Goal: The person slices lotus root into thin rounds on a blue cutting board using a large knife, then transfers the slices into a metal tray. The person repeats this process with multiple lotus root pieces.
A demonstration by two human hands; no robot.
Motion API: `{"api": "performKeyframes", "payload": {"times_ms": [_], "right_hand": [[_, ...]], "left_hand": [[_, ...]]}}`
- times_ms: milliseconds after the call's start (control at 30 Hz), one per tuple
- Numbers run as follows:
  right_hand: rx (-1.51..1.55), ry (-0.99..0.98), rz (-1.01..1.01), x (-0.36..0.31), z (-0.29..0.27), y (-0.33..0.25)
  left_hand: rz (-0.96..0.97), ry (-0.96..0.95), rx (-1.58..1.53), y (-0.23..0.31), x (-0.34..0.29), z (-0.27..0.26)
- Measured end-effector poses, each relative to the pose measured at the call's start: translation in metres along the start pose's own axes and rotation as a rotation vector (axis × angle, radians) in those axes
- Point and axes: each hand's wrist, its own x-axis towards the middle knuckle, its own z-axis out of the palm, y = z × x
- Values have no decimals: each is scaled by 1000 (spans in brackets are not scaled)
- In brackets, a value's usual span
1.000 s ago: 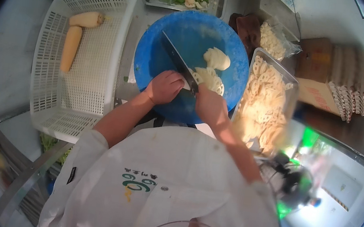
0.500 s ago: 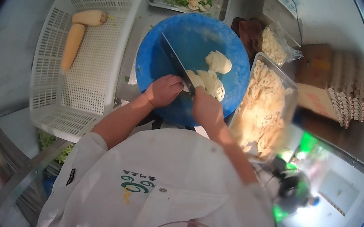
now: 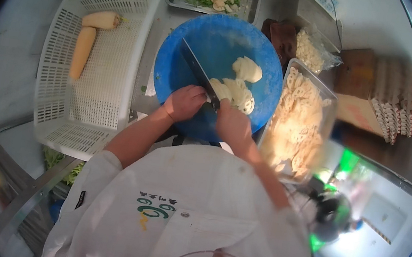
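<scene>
A round blue chopping board (image 3: 175, 46) lies in front of me. My right hand (image 3: 233, 124) is closed round the handle of a kitchen knife (image 3: 196, 66). The blade slants up to the left across the board. My left hand (image 3: 185, 103) has its fingers curled close to the blade's left side, on a lotus root piece that they almost wholly hide. Just right of the blade lie overlapping pale lotus root slices (image 3: 239, 92) with holes. A separate stack of lotus root slices (image 3: 247, 69) sits a little farther back on the board.
At left stands a white perforated basket (image 3: 99, 106) with two whole lotus roots (image 3: 83, 52). On the right is a metal tray (image 3: 329, 111) heaped with lotus root slices. Behind the board are a tray of greens (image 3: 258, 3) and a bag of pale pieces (image 3: 311, 49). Egg trays (image 3: 393, 109) stand far right.
Both hands and the knife stay nearly in place, with the blade shifted very slightly left. A pale bit visible between my left fingers and the knife is now hidden.
</scene>
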Motion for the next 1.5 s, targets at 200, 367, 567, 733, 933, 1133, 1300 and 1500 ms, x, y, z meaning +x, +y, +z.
{"api": "performKeyframes", "payload": {"times_ms": [200, 367, 567, 733, 933, 1133, 1300, 1500], "right_hand": [[57, -27, 20, -27, -44, -4], [-20, -188, 71, -42, -75, -5], [16, -141, 46, -36, -59, 1], [-7, -221, 43, -28, -65, -6], [-4, -188, 13, -19, -48, -2], [71, -9, 29, -1, 2, 1], [243, 154, 8, -6, 2, 29], [427, 286, 147, -33, -10, 48]], "left_hand": [[51, 66, -2, 1, 0, -2], [47, 43, -12, 1, 2, -3], [24, 60, 26, -2, 0, 0], [27, 94, 11, 1, 3, -3], [-9, 110, -34, -1, 1, 0], [3, 97, 14, 6, 12, -8], [-97, 32, 139, 9, 9, -10], [-64, -5, 170, -15, 14, -28]]}}
